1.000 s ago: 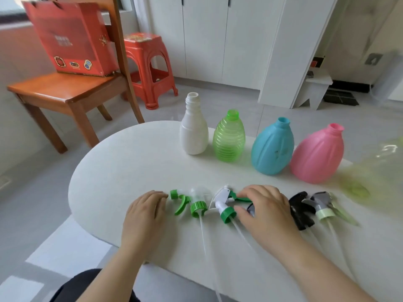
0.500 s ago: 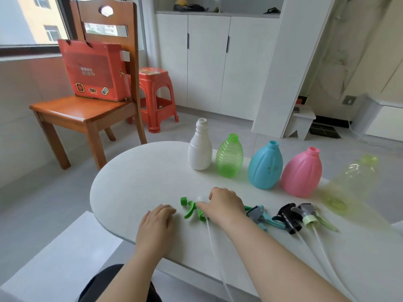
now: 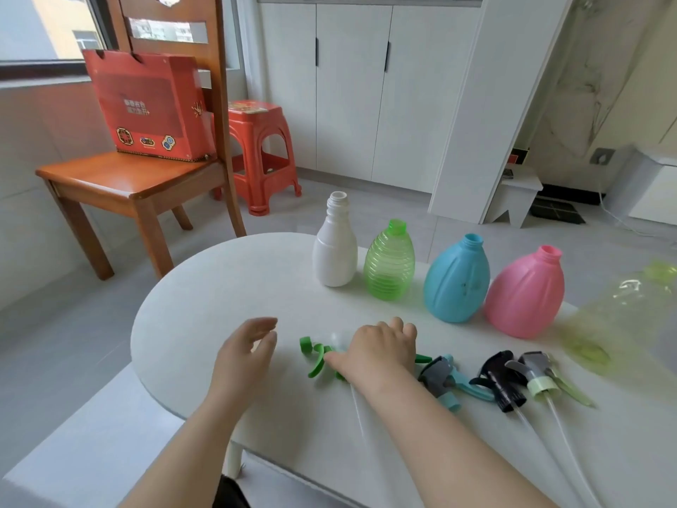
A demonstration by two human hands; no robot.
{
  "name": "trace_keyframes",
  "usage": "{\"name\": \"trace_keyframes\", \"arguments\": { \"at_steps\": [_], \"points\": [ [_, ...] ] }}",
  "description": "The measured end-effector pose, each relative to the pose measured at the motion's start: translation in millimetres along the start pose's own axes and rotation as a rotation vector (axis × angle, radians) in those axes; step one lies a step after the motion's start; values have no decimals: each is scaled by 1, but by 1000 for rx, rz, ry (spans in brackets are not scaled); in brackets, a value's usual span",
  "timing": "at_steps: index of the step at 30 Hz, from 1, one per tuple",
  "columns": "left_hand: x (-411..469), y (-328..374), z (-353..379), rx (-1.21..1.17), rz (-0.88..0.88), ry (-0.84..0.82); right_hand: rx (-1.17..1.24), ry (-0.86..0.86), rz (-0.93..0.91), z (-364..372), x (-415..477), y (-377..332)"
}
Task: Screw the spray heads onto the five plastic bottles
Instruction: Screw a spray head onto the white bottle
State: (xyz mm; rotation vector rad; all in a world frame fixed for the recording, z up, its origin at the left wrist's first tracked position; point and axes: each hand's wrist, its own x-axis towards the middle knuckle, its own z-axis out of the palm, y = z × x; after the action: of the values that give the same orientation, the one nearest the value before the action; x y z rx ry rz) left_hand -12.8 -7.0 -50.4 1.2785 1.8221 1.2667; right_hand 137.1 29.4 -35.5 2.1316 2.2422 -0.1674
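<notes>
Several open-necked bottles stand in a row on the white table (image 3: 219,287): white bottle (image 3: 335,251), green ribbed bottle (image 3: 390,267), blue bottle (image 3: 456,280), pink bottle (image 3: 524,295), and a pale yellow-green bottle (image 3: 622,317) blurred at the right edge. Spray heads lie in front of them. My right hand (image 3: 377,352) grips the clear-and-green spray head (image 3: 317,357), covering most of it. My left hand (image 3: 245,355) hovers just above the table to its left, fingers relaxed. A grey-and-teal head (image 3: 445,379), a black head (image 3: 500,379) and a grey-and-light-green head (image 3: 538,375) lie further right.
A wooden chair (image 3: 139,177) carrying a red box (image 3: 150,104) stands beyond the table's left end, with a red plastic stool (image 3: 260,155) behind it. White cabinets (image 3: 351,86) line the back wall. Thin dip tubes (image 3: 564,441) trail toward the near table edge.
My right hand slid left from the middle spray heads onto the leftmost green one. My left hand lifted off the table. The camera tilted upward.
</notes>
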Motion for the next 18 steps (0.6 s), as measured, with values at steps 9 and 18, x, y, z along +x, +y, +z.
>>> {"name": "trace_keyframes", "arguments": {
  "at_steps": [9, 18],
  "points": [
    [76, 43, 18, -104, -5, -161, 466, -37, 25, -14, 11, 9],
    [111, 23, 62, -21, 109, -210, 1606, -183, 64, -43, 27, 38]
  ]
}}
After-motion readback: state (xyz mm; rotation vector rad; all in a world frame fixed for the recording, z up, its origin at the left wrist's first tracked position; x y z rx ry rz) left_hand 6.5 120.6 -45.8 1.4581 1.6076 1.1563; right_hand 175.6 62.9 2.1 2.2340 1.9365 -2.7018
